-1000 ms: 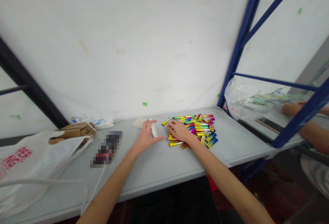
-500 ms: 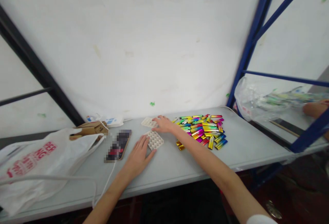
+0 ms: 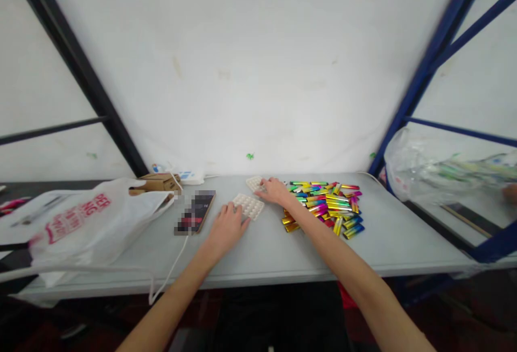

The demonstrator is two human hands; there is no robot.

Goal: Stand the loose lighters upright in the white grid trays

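Observation:
Two small off-white studded pads with rows of round bumps lie on the grey tabletop. My left hand [image 3: 229, 227] rests palm down, its bent fingertips at the left edge of the near pad [image 3: 251, 207] and its thumb spread beside the pad's lower edge. Gripping the right edge of the far pad [image 3: 254, 183] between thumb and fingers is my right hand [image 3: 275, 191]. That hand hides part of the far pad. Just right of it lies a heap of shiny metallic tubes [image 3: 327, 205] in gold, pink, green and blue, partly covered by my right forearm.
A phone [image 3: 201, 212] with a white cable lies left of my left hand. Farther left are a white plastic bag [image 3: 91, 217], a cardboard box [image 3: 159, 182] and a power strip [image 3: 193, 177]. A blue metal frame [image 3: 420, 77] and a clear bag [image 3: 420, 163] are at right.
The view has shifted a little. My right hand has moved slightly right, with the far pad shifting along with it. My left hand stays at the near pad.

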